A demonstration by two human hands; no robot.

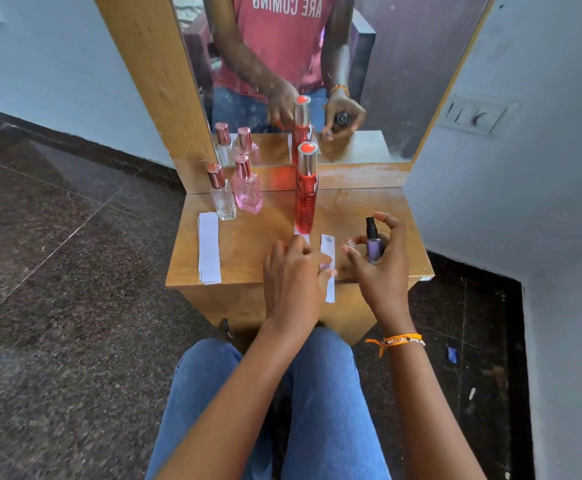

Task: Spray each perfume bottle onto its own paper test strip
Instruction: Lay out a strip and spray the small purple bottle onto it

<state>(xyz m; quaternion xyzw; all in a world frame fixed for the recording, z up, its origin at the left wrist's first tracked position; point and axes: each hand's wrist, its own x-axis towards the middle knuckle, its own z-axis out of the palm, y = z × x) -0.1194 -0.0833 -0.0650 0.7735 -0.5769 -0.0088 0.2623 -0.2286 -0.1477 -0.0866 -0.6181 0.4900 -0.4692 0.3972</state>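
My right hand point(381, 265) grips a small purple perfume bottle point(374, 245) with a bare black spray nozzle, upright over the table's right side. My left hand point(294, 275) presses its fingers on a white paper strip point(328, 268) that hangs over the front edge and shows a damp spot near its far end. A tall red bottle point(306, 192) with a silver cap stands just behind, on another strip. A pink bottle point(246, 188) and a clear bottle point(222, 194), both capped, stand at the back left. A stack of unused strips point(209, 251) lies at the left.
The small wooden table point(255, 237) backs onto a mirror point(317, 64) that reflects the bottles and my hands. A grey wall with a switch plate point(473, 114) rises close on the right. Dark stone floor lies all around; my knees in jeans are under the front edge.
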